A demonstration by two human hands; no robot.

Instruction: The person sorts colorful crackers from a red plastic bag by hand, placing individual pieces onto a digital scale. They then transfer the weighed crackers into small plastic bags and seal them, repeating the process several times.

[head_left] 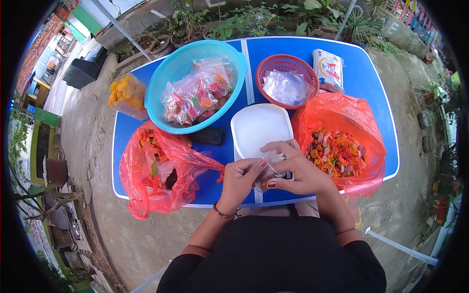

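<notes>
Near the table's front edge, both hands are closed on a small clear plastic bag (267, 173). My left hand (240, 181) pinches its left side between thumb and fingers. My right hand (302, 170) grips the other side, thumb below and fingers bent over the top. Something brownish shows low in the bag, too small to name. Just beyond the hands lies a white tray (261, 128), like a scale's top. An open red plastic bag (369, 119) of small colourful ring-like pieces stands right of my right hand. Left of my left hand sits another red plastic bag (188, 168), partly open.
A turquoise basin (155, 100) holds several filled zip bags. The red basket (312, 73) contains clear empty bags, with a white printed pack (328, 71) beside it. At the left edge stands a container of yellow pieces (128, 93). A black object (209, 136) lies by the basin on the blue table (278, 45).
</notes>
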